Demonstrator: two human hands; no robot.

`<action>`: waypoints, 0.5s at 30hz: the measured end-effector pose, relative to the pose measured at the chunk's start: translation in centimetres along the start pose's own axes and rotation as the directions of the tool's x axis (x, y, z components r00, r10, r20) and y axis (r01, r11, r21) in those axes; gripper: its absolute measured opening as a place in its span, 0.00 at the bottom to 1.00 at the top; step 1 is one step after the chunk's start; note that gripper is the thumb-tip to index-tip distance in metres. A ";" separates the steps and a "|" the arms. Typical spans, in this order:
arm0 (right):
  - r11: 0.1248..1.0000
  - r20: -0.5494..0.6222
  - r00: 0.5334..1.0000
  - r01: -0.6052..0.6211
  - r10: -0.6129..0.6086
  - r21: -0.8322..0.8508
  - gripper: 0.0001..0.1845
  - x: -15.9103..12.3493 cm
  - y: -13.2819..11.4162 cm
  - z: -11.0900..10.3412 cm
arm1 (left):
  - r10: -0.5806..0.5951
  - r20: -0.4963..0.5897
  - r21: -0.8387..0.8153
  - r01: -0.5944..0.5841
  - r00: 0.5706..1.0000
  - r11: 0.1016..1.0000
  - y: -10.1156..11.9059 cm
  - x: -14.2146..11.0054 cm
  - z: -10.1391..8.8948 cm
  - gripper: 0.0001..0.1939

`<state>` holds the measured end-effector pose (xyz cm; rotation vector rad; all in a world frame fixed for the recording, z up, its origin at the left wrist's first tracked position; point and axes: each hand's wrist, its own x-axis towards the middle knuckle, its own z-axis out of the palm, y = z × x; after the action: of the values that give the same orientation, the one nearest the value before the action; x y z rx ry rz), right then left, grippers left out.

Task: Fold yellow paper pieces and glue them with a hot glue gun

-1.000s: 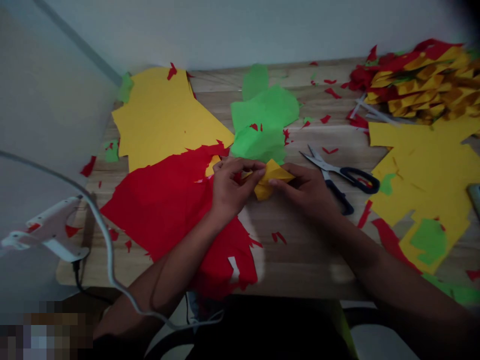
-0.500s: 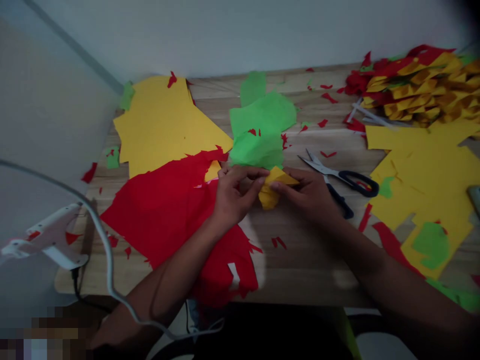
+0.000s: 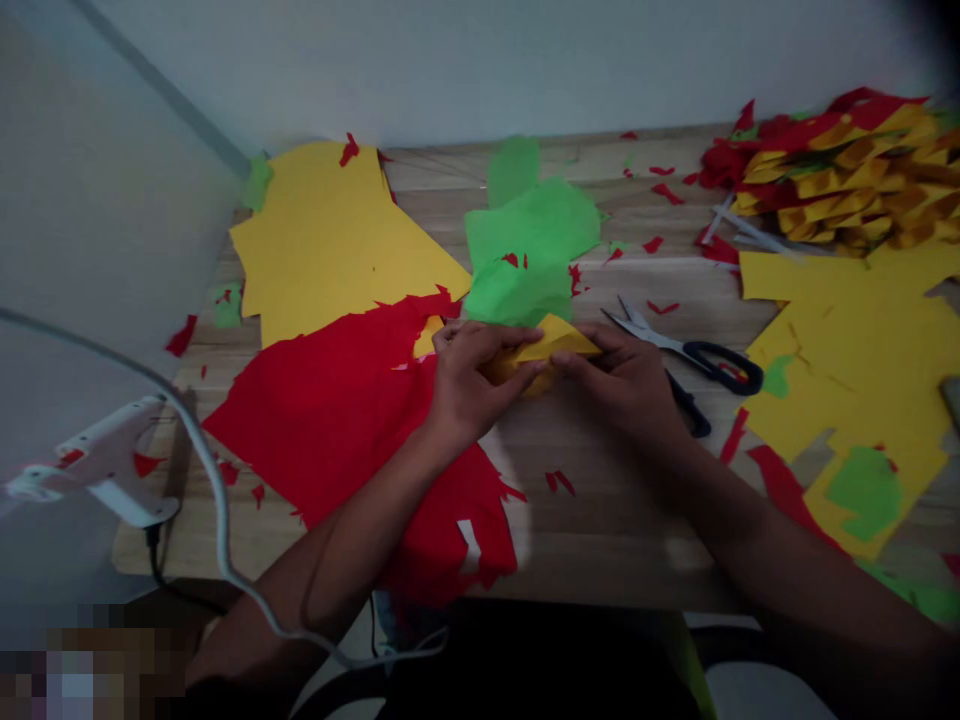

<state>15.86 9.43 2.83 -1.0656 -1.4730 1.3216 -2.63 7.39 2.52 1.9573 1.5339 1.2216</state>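
Between my two hands is a small piece of folded yellow paper (image 3: 556,340), its upper edge rising to a point. My left hand (image 3: 484,375) pinches its left side with thumb and fingers. On the right side, my right hand (image 3: 626,375) grips it the same way, thumb pressed on the front. Fingers cover much of the lower part. Just beyond my right hand lie scissors (image 3: 675,345) with dark handles, blades pointing up and left. Beside my left forearm is a large sheet of red paper (image 3: 322,410), ragged at its edges.
Yellow sheets (image 3: 322,240) lie at the back left, green paper (image 3: 525,245) behind my hands. A heap of yellow folded pieces (image 3: 862,190) fills the far right, with more yellow paper (image 3: 862,340) before it. A white glue gun (image 3: 120,455) and cable (image 3: 210,460) are at the left edge.
The folded yellow paper has been turned in my fingers, so its pointed top now lies wider and flatter between both hands. My left fingers have shifted along it.
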 end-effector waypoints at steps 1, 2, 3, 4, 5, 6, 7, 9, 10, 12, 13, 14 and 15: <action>1.000 -0.020 0.999 0.028 -0.028 -0.009 0.19 0.0 0.1 0.0 | -0.014 0.001 0.001 0.014 1.000 1.000 0.0 0.0 0.0 0.10; 0.998 -0.035 0.997 0.064 -0.064 -0.024 0.25 -0.1 0.2 -0.1 | -0.021 0.005 -0.001 0.021 1.000 1.000 0.0 0.1 0.0 0.09; 0.993 -0.040 0.994 0.103 -0.105 -0.053 0.27 -0.1 0.3 -0.2 | -0.020 0.008 -0.004 0.020 1.000 1.000 0.0 0.1 0.0 0.07; 0.986 -0.031 0.989 0.139 -0.142 -0.094 0.25 -0.2 0.3 -0.3 | -0.012 0.009 -0.005 0.013 1.000 1.000 0.0 0.1 0.0 0.06; 0.976 -0.020 0.985 0.167 -0.172 -0.141 0.21 -0.2 0.3 -0.4 | -0.001 0.008 -0.003 0.001 1.000 1.000 0.0 0.1 0.0 0.06; 0.965 -0.013 0.981 0.186 -0.192 -0.185 0.15 -0.2 0.2 -0.5 | 0.012 0.006 0.003 -0.012 1.000 1.000 0.0 0.1 -0.1 0.05; 0.955 -0.008 0.979 0.196 -0.203 -0.223 0.10 -0.2 0.2 -0.6 | 0.026 0.004 0.008 -0.026 1.000 1.000 0.0 0.1 -0.1 0.05; 0.940 -0.007 0.976 0.210 -0.220 -0.268 0.04 -0.3 0.0 -0.8 | 0.051 0.001 0.015 -0.051 0.999 0.999 0.0 0.1 -0.1 0.05; 0.933 -0.007 0.972 0.224 -0.235 -0.282 0.03 -0.3 -0.1 -0.9 | 0.060 -0.004 0.019 -0.060 0.998 0.998 0.0 0.1 -0.2 0.06; 0.916 0.010 0.964 0.256 -0.266 -0.308 0.03 -0.3 -0.2 -1.0 | 0.065 -0.016 0.032 -0.065 0.998 0.997 0.1 0.1 -0.2 0.08; 0.910 0.023 0.962 0.265 -0.272 -0.319 0.04 -0.2 -0.3 -1.0 | 0.064 -0.016 0.036 -0.063 0.998 0.997 0.1 0.1 -0.3 0.09; 0.904 0.034 0.961 0.270 -0.275 -0.330 0.05 -0.2 -0.4 -0.9 | 0.062 -0.010 0.038 -0.062 0.998 0.997 0.2 0.2 -0.3 0.11; 0.898 0.040 0.960 0.273 -0.277 -0.345 0.07 -0.2 -0.4 -0.9 | 0.061 -0.002 0.033 -0.061 0.998 0.998 0.2 0.2 -0.3 0.12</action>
<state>16.81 9.41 3.29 -1.0314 -1.8201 0.8733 -2.71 7.40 2.91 2.0382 1.5155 1.2310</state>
